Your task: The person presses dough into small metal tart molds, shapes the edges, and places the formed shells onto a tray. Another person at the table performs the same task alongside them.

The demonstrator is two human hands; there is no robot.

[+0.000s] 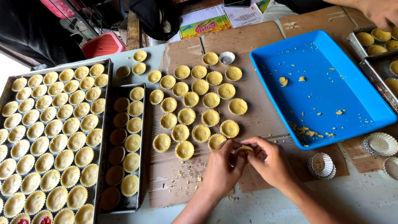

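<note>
Single head-worn view, looking steeply down, close over the cardboard-covered table [265, 120], facing forward across it

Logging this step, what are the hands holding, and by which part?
Both hands, left hand and right hand, pinch one small yellow dough-filled paper cup by its rim.

tray [365, 112]: blue | pastries [186, 116]: yellow | paper cups [379, 144]: white

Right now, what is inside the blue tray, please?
The blue tray holds only yellow dough crumbs, mostly near its lower left corner, and a few small lumps. No cups lie in it. Nothing covers its floor, so all of it shows.
</note>
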